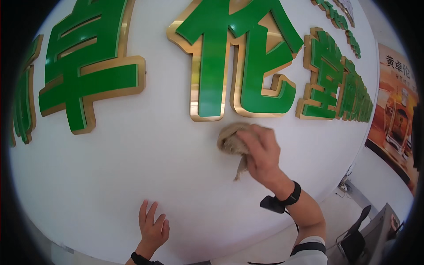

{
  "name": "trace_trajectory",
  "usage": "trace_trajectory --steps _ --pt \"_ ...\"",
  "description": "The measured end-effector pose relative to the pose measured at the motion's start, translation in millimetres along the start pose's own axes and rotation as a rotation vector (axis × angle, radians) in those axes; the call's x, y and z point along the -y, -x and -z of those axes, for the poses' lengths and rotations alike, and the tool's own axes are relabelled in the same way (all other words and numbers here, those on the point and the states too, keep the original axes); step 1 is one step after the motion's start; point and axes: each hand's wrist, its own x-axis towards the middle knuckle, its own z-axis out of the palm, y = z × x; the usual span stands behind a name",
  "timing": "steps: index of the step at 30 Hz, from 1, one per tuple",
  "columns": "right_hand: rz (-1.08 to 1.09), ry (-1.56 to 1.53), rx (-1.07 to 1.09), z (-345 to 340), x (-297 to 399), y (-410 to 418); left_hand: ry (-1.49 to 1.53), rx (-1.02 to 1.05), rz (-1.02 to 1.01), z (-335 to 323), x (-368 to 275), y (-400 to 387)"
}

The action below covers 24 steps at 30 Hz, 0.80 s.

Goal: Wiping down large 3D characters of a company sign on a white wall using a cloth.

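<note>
A crumpled beige-grey cloth (232, 140) is in my right hand (263, 152), held at the white wall (132, 159) just below a large raised green character with gold edges (212, 76). One end of the cloth hangs down under my fingers. That hand is slightly blurred. Lower left, my left hand (153, 227) holds nothing; its fingers are spread and lie at the wall surface. A black band with a small black box (273, 203) is on my right wrist, and another dark band (140, 259) is on the left one.
More raised green and gold characters (89, 76) stand out from the wall at left and right. An orange poster (396, 112) hangs at the far right. Below it are a black chair (354, 243), a grey desk (379, 232) and cables (344, 187) near the wall's corner.
</note>
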Motion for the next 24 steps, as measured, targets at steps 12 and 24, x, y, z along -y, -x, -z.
trace_trajectory --steps 12,24 --pt "0.086 0.221 -0.021 1 -15 -67 -0.049 -0.113 -0.082 13 36 -9" --pt "-0.575 0.219 -0.570 55 -169 -156 -0.463 -0.206 -0.209 -39 72 -17"
